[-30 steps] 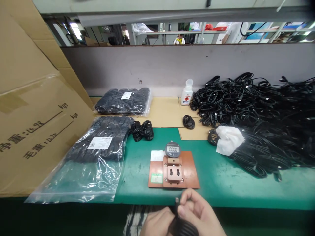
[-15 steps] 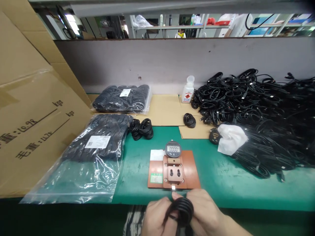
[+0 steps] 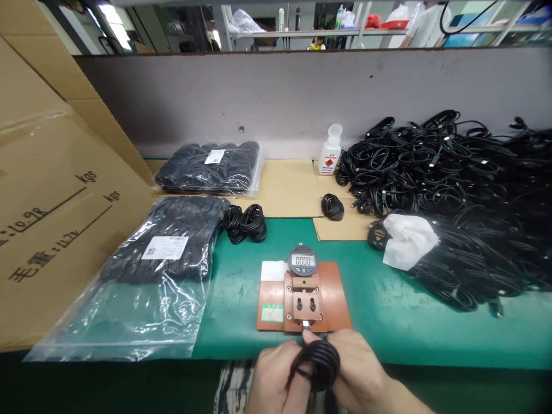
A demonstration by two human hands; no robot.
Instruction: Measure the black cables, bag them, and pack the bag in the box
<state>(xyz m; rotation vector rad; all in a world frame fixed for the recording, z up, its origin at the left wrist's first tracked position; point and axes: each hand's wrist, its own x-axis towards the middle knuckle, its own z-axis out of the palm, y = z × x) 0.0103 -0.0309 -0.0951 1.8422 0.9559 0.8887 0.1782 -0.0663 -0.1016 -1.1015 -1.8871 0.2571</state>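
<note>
Green tabletop (image 3: 371, 333): carries everything near the person; clock directions run from the gauge.
Gauge (image 3: 302, 261): digital, reading 0.000, fixed to a reddish-brown base plate (image 3: 334, 299); a screwed-down block (image 3: 306, 305) sits at its 6 o'clock. The plate lies squarely before the person, probably so that the block's near edge meets the hands straight on.
Coiled cable (image 3: 323, 362): black, bundled, at 6 o'clock, between both hands, just off the near edge of the tabletop.
Connector (image 3: 306, 326): the cable's metal-tipped end, pointing to 12 o'clock against the block's near edge; whether its tip has entered cannot be told.
Left hand (image 3: 278, 376): grip closed, fingers curled around the coil's 9 o'clock side, apparently to keep the loops together.
Right hand (image 3: 360, 368): grip closed on the coil's 3 o'clock side, seemingly steadying the connector's line. One fingertip presses behind the connector; whose is hard to tell.
Bagged cables (image 3: 164, 244): clear labelled bag, 9 to 10 o'clock, with another bag (image 3: 211, 167) beyond, at 10 to 11.
Two coils (image 3: 245, 223): beside the nearer bag, perhaps grouped with it.
Cable pile (image 3: 431, 155): loose black tangle, 2 o'clock, probably kept apart from the neat bundles.
</note>
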